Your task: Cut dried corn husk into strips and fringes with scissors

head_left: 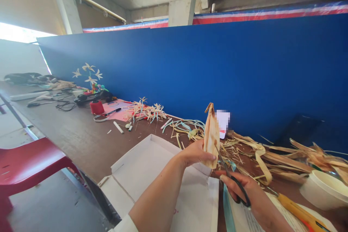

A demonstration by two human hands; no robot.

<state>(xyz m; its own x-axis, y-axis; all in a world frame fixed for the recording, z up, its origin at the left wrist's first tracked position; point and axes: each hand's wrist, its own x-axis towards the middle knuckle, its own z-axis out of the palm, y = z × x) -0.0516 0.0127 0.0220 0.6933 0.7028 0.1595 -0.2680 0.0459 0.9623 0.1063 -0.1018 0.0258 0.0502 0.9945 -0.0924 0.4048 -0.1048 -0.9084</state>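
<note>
My left hand (194, 154) grips a dried corn husk (211, 136) near its lower end and holds it upright, its brown pointed tip at the top. Black-handled scissors (239, 190) are in my right hand (241, 188), with fingers closed around the loops. The scissor blades point up and left and meet the right side of the husk, just above my left thumb. Whether the blades are parted is hard to make out. Beneath my left arm lies an opened white cardboard box (146, 163).
Loose husk strips (282, 159) and a cream bowl (326, 188) lie right, near a yellow-handled tool (299, 212). Husk flowers (148, 110), blue ribbons (187, 127) and a red spool (96, 107) sit farther left. A blue partition (190, 69) backs the table; a red chair (32, 163) stands left.
</note>
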